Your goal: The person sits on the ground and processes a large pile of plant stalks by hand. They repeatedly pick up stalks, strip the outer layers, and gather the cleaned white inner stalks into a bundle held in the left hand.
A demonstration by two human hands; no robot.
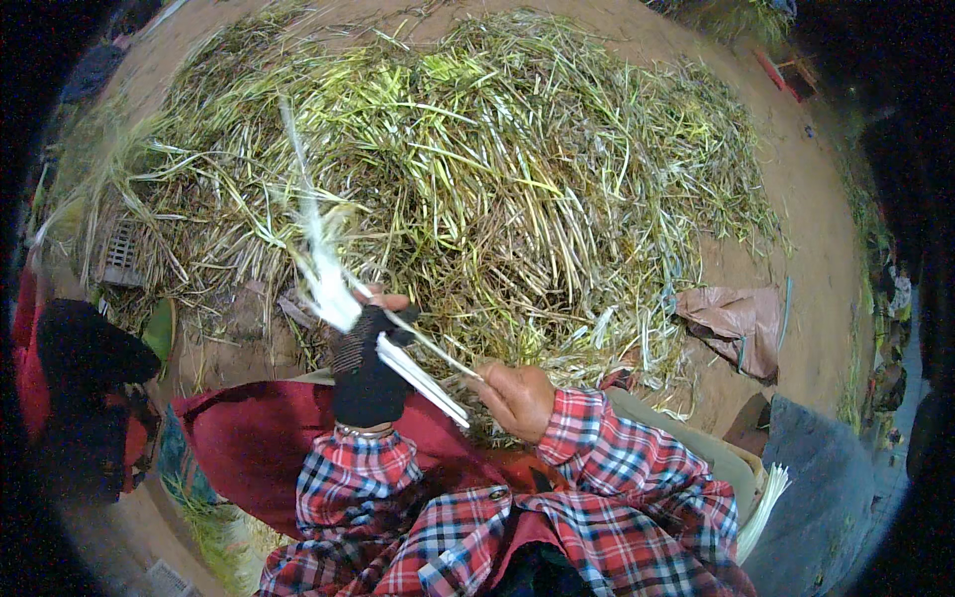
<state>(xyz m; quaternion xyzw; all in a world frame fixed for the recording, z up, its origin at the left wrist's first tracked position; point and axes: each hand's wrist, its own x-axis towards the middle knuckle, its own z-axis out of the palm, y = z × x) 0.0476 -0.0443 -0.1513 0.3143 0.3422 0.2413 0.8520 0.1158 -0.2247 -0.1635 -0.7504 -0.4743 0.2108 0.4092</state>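
Note:
My left hand (370,353), in a black fingerless glove, is closed around a bundle of long pale stalks (328,284). The bundle's white cut-looking ends (426,386) stick out toward the lower right, and its thin tops reach up and to the left, blurred. My bare right hand (517,398) pinches the end of one thin pale stalk (443,355), which runs slantwise back to the left hand. Beyond both hands spreads a large heap of green and whitish stalks (477,189) on the ground.
A brown plastic sheet (736,323) lies right of the heap. White stalks (764,512) stand beside my right arm, near a grey-blue cloth (811,488). A grey plastic crate (121,251) is at the heap's left edge. Dark red cloth (249,438) covers my lap.

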